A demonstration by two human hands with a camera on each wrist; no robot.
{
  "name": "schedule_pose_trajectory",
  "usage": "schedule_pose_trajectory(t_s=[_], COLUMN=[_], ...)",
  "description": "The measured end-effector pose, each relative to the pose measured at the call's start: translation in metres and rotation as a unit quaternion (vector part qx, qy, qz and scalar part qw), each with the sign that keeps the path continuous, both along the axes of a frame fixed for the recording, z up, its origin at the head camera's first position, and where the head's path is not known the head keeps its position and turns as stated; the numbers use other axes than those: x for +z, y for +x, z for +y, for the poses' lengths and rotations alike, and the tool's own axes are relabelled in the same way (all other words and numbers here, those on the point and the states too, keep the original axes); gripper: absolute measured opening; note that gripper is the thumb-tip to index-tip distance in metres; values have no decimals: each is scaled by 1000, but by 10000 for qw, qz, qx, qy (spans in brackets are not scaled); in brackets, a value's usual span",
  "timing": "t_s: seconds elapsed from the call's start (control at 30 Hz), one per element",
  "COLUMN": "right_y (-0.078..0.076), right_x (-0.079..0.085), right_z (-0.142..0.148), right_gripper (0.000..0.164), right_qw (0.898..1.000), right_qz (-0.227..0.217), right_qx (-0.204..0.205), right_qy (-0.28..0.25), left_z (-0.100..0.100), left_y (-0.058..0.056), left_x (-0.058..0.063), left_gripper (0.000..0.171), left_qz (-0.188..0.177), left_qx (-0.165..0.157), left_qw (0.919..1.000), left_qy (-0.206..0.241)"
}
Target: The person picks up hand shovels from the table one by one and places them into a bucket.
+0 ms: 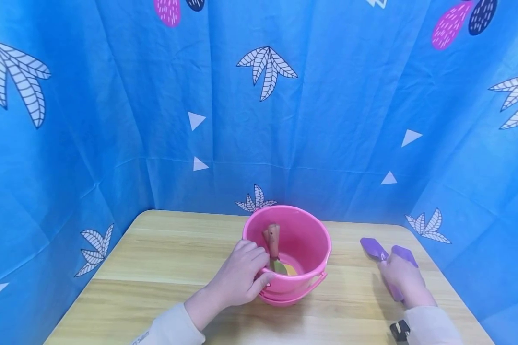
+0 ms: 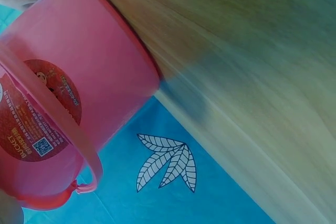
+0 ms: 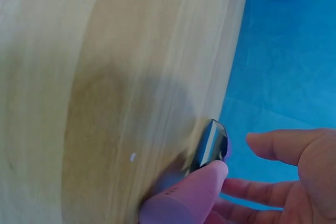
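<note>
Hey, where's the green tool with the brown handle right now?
In the head view, the green tool with the brown handle is inside the round pink bucket, toward its left side, just right of the left hand.

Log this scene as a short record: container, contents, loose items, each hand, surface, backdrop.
Container: pink bucket, upright, with a label reading BUCKET
Contents: brown handles, a green piece, a yellow piece partly hidden
Loose items: purple tools, right of the bucket
Left hand: grips the bucket's rim
Right hand: at the purple tools, thumb standing apart
Surface: wood-grain table
Backdrop: blue cloth printed with leaves and triangles
</note>
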State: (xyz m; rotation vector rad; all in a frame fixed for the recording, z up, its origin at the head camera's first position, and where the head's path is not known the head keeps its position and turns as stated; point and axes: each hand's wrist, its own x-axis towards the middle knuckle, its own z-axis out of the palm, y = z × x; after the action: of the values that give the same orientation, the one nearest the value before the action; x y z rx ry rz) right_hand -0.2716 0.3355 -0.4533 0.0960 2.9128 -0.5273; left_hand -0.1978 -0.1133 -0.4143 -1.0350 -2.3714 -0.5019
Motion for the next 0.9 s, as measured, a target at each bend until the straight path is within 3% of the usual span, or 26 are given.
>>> schedule_pose_trajectory(t_s=[0.13, 0.33, 0.57, 0.9], right_y=[-1, 0, 6, 13], right_x=[-2, -5, -9, -8], right_z=[-1, -1, -4, -11], right_gripper=[62, 59, 70, 60], right_qw=[10000, 9999, 9992, 9982], right_qz=[-26, -142, -351, -469], right_qx=[18, 36, 55, -56], right_qy=[12, -8, -181, -371], left_z=[0, 0, 0, 0], left_y=[-1, -1, -2, -2], left_x=[-1, -2, -3, -4], left_gripper=[28, 28, 28, 28], left_qz=[41, 119, 232, 294], left_qx=[4, -25, -49, -55], left_qw=[10000, 9999, 9997, 9995], left_qy=[-15, -7, 41, 67])
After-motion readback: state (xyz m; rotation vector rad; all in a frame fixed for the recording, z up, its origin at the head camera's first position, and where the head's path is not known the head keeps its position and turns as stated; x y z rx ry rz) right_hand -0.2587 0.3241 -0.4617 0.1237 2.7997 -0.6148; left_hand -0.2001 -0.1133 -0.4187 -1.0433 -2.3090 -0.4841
